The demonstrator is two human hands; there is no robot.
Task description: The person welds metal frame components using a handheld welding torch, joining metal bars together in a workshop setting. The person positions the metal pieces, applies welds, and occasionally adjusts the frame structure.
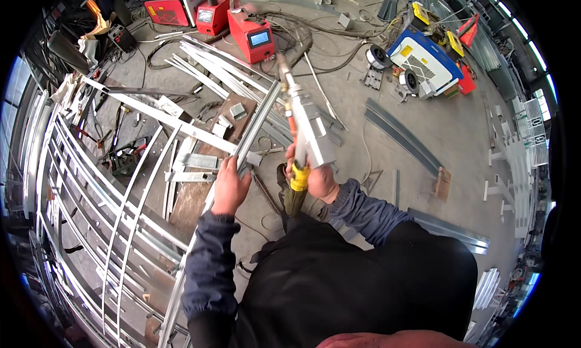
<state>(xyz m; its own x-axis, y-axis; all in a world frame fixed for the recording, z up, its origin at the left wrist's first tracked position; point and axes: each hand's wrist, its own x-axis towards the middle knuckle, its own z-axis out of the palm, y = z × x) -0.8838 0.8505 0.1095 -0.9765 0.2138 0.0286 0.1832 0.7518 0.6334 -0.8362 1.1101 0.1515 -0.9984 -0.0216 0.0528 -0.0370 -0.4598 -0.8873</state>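
My right hand (323, 184) is closed round a handheld welding gun (313, 133) with a silver-grey body, a yellow collar and a narrow nozzle that points up and away from me. A dark hose runs down from it toward my body. To the left, my left hand (231, 187) grips a galvanized metal bar (259, 118) of the frame, thumb on one side and fingers on the other. Beneath that hand a light metal frame (175, 119) spreads out to the left. The gun's nozzle is above the far end of the bar, and I cannot tell whether they touch.
Curved metal rails (124, 218) fill the left side. Beyond the frame stand a red machine with a screen (250, 38) and a smaller red box (212, 16). Cables cross the floor. A blue and white machine (423, 60) and wire spools (378, 56) stand far right, near long grey channels (402, 133).
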